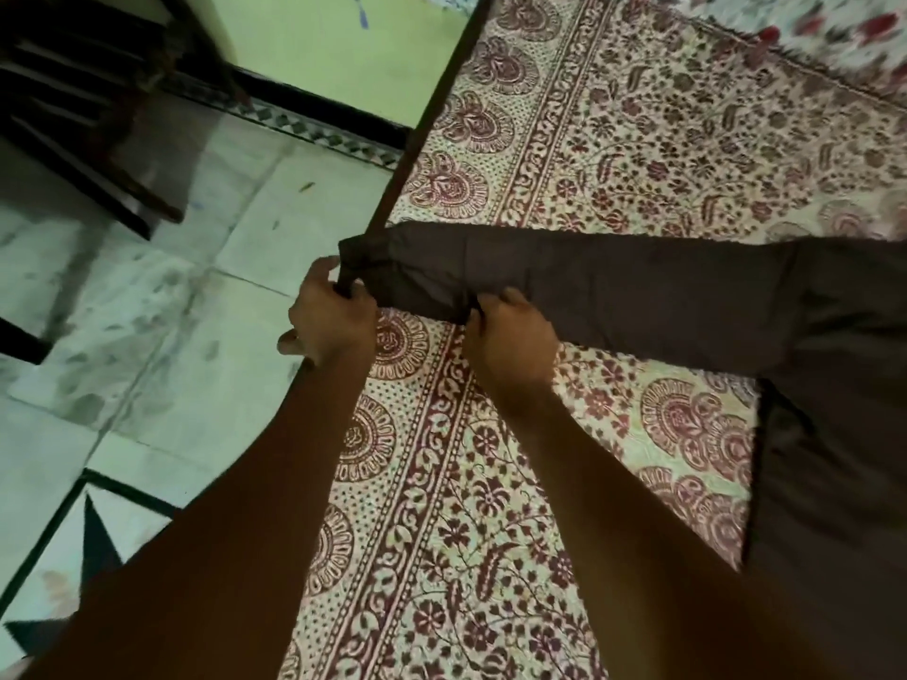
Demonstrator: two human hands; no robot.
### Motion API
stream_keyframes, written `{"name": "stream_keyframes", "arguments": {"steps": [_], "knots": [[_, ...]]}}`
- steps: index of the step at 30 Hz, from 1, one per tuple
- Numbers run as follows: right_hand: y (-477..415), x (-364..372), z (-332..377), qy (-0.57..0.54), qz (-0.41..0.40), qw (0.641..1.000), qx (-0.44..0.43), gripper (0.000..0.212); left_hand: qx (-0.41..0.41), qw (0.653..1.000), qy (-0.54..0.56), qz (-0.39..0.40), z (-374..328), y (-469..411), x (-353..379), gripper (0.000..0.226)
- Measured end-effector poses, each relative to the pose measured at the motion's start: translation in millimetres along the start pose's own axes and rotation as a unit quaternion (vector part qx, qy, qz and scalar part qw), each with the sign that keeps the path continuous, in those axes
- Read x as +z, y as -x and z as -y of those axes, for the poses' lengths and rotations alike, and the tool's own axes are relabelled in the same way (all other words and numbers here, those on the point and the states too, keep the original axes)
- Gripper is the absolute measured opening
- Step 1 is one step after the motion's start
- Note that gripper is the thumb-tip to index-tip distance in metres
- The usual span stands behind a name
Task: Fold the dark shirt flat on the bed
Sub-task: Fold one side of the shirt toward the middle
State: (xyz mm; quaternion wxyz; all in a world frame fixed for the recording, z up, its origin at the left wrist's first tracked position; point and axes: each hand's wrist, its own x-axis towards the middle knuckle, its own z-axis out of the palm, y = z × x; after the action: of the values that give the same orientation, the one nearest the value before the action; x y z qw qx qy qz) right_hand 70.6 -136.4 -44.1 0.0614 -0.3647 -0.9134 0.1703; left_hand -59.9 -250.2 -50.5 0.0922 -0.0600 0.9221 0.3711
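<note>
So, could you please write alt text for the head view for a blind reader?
The left hand grips the cuff and the right hand pinches the lower edge of one sleeve of a dark brown shirt, stretched across a red floral bedspread beside a tiled floor.

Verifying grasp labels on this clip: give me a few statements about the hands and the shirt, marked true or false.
1. The left hand grips the cuff end of the sleeve of the dark shirt. True.
2. The right hand lies flat on the bedspread. False: it pinches the sleeve's lower edge.
3. The sleeve stretches out toward the bed's edge. True.
4. The bedspread is plain white. False: it carries a dark red floral print.
</note>
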Motion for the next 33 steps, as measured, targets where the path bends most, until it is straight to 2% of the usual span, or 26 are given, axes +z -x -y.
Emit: {"name": "stream_keyframes", "arguments": {"steps": [3, 6, 8, 10, 11, 13, 14, 15, 17, 19, 21, 23, 26, 29, 33], "knots": [[-4, -1, -3, 0.007, -0.008, 1.000, 0.017, 0.028, 0.066, 0.994, 0.084, -0.031, -3, 1, 0, 0.049], [-10, -8, -7, 0.017, -0.001, 1.000, 0.008, 0.032, 0.065, 0.979, 0.192, -0.020, -15, 10, -2, 0.061], [-15, -16, -8, 0.004, 0.029, 0.999, 0.018, 0.045, 0.128, 0.967, 0.217, -0.022, -29, 23, -2, 0.059], [-23, -32, -9, -0.106, 0.068, 0.989, 0.078, 0.066, 0.196, 0.954, 0.227, 0.022, -41, 41, 2, 0.058], [-30, -40, -11, -0.217, 0.094, 0.963, 0.130, 0.075, 0.223, 0.946, 0.227, 0.060, -46, 50, 5, 0.059], [-45, -55, -20, -0.436, 0.144, 0.862, 0.216, 0.082, 0.267, 0.928, 0.214, 0.146, -52, 69, 16, 0.063], [-50, -61, -28, -0.496, 0.156, 0.822, 0.233, 0.079, 0.280, 0.920, 0.206, 0.183, -53, 78, 23, 0.063], [-52, -65, -34, -0.521, 0.159, 0.803, 0.242, 0.073, 0.285, 0.913, 0.203, 0.210, -55, 87, 28, 0.063], [-52, -70, -47, -0.524, 0.135, 0.799, 0.262, 0.054, 0.293, 0.906, 0.203, 0.228, -55, 101, 35, 0.062], [-46, -74, -61, -0.509, 0.080, 0.812, 0.272, 0.031, 0.330, 0.907, 0.160, 0.206, -53, 114, 41, 0.066], [-38, -81, -79, -0.527, 0.046, 0.807, 0.264, 0.019, 0.377, 0.911, 0.028, 0.166, -50, 117, 47, 0.079], [-26, -95, -105, -0.560, 0.025, 0.790, 0.249, 0.013, 0.389, 0.901, -0.103, 0.163, -48, 115, 54, 0.093], [-7, -123, -152, -0.575, -0.025, 0.782, 0.239, 0.018, 0.403, 0.877, -0.184, 0.187, -51, 108, 71, 0.091], [11, -162, -212, -0.566, -0.079, 0.783, 0.246, 0.027, 0.382, 0.890, -0.167, 0.183, -70, 121, 92, 0.076], [29, -207, -286, -0.519, -0.132, 0.801, 0.266, 0.057, 0.384, 0.886, -0.166, 0.200, -100, 164, 126, 0.067]]}}
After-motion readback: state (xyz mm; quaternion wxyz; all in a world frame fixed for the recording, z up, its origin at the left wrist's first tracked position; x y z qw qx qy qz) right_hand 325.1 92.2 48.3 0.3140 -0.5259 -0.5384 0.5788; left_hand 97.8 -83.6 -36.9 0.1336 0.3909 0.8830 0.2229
